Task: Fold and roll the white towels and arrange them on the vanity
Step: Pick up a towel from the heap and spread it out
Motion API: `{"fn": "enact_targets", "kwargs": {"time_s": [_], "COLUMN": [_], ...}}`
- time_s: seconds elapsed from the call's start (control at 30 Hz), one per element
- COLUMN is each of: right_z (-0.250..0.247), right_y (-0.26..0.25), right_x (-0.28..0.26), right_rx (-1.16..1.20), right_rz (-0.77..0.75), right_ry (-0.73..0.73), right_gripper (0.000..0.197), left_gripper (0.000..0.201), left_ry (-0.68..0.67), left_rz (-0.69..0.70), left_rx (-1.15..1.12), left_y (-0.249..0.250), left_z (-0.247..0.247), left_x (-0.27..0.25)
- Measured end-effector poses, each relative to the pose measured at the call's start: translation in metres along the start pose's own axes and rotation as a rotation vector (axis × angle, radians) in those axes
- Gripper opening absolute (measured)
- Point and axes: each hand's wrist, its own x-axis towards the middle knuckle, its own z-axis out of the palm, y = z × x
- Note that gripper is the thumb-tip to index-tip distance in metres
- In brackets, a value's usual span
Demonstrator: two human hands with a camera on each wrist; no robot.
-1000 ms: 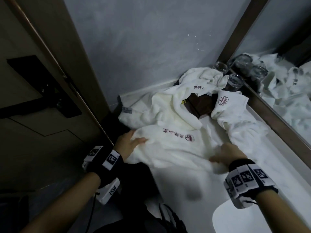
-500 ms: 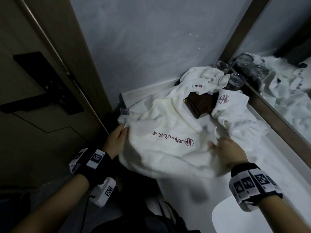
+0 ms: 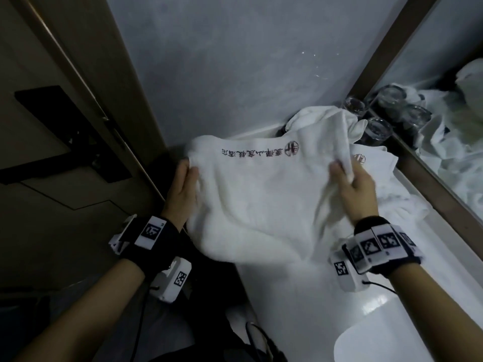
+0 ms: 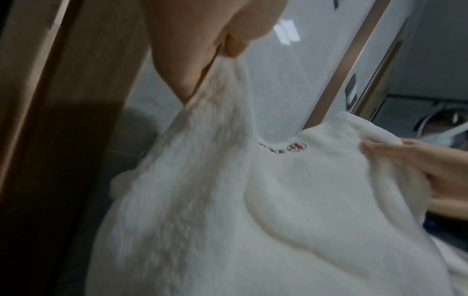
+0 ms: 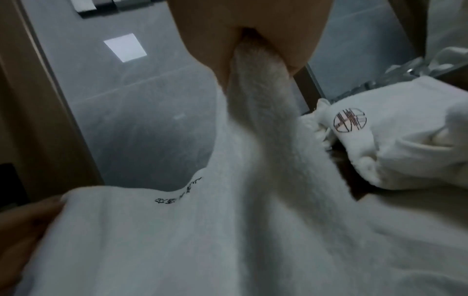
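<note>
A white towel (image 3: pixel 261 205) with dark embroidered lettering and a round logo hangs lifted above the white vanity top (image 3: pixel 300 309). My left hand (image 3: pixel 183 186) pinches its left upper edge; the left wrist view shows the cloth (image 4: pixel 228 200) caught between thumb and fingers. My right hand (image 3: pixel 352 184) grips the right upper edge, and the right wrist view has a bunched fold (image 5: pixel 258 90) running up into the fist. More crumpled white towels (image 3: pixel 386 189), one with the same logo (image 5: pixel 380 140), lie behind on the counter.
Glass tumblers (image 3: pixel 376 130) stand in the far corner against a framed mirror (image 3: pixel 444 126) along the right. A grey wall is straight ahead and a wooden door frame (image 3: pixel 86 87) on the left. A white basin rim (image 3: pixel 366 343) shows at bottom right.
Both hands went from pressing on the towel as it lay on the counter to gripping its upper edge and lifting it, so it now hangs spread between them and hides the dark box.
</note>
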Motion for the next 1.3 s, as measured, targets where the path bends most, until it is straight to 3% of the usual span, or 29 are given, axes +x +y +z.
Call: {"fn": "enact_targets", "kwargs": {"time_s": [0.1,0.2,0.27,0.33,0.47,0.57,0.7,0.87,0.93,1.03,1.07,1.17,1.23,1.3], "right_z": [0.020,0.034,0.038,0.041,0.041,0.041,0.036,0.003,-0.004,-0.001,0.004,0.027,0.043,0.055], "right_y": [0.014,0.033,0.043,0.048,0.046,0.043,0.040,0.037,0.037,0.043,0.041,0.036,0.035,0.039], "right_x": [0.012,0.011,0.006,0.001,-0.006,-0.013,-0.018,-0.022,-0.019,-0.002,0.005,0.017,0.022,0.027], "right_rx": [-0.283,-0.478,-0.444,-0.408,-0.444,-0.492,-0.658,-0.524,-0.418,-0.435,-0.468,-0.653,-0.842,-0.969], "right_rz": [0.163,0.268,0.303,0.290,0.093,0.020,0.159,0.385,0.362,0.152,0.074,-0.145,-0.206,-0.207], "right_ry": [-0.248,-0.430,-0.484,-0.513,-0.639,-0.796,-0.924,-1.222,-1.073,-0.520,-0.441,-0.471,-0.500,-0.580], "right_gripper": [0.050,0.071,0.082,0.087,0.070,0.059,0.045,0.019,0.016,0.017,0.022,0.067,0.076,0.073], "left_gripper": [0.020,0.036,0.043,0.050,0.054,0.068,0.081,0.084,0.086,0.093,0.095,0.098,0.101,0.097], "left_ry": [-0.083,-0.041,0.044,0.080,-0.179,-0.416,-0.692,-0.764,-0.766,-0.796,-0.797,-0.775,-0.776,-0.724], "left_rz": [-0.196,-0.307,-0.285,-0.154,0.136,0.106,0.002,0.103,0.142,0.163,0.172,0.178,0.137,0.159], "left_rx": [0.393,0.696,0.833,0.883,0.860,0.771,0.823,0.881,0.894,0.863,0.855,0.886,0.876,0.880], "left_y": [-0.025,-0.036,-0.031,-0.021,0.000,0.003,-0.020,-0.057,-0.066,-0.069,-0.068,-0.065,-0.066,-0.066], "left_z": [0.000,0.001,0.005,0.016,0.054,0.084,0.110,0.114,0.110,0.107,0.108,0.115,0.118,0.118], "left_x": [0.006,0.011,0.018,0.029,0.056,0.064,0.053,0.023,0.017,0.016,0.016,0.012,0.006,-0.002]}}
